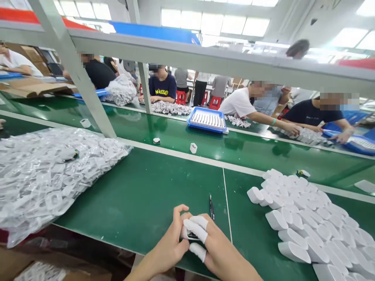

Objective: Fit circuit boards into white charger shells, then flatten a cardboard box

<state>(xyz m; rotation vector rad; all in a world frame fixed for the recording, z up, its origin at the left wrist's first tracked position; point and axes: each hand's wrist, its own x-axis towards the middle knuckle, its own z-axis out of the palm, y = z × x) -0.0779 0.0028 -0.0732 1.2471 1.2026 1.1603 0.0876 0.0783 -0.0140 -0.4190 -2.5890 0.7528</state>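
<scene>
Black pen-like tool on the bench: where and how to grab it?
I'd take the black pen-like tool mid-shaft, from above, fingers closing across its left and right sides. It's slim, lies flat and points away from the person, with bare green bench on both flanks. Avoid the near end: the right hand crowds it.

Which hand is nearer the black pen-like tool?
Right. The right hand is just below the black pen-like tool, close to its lower end. The left hand is farther off, down and to the left, across the small white part.
</scene>
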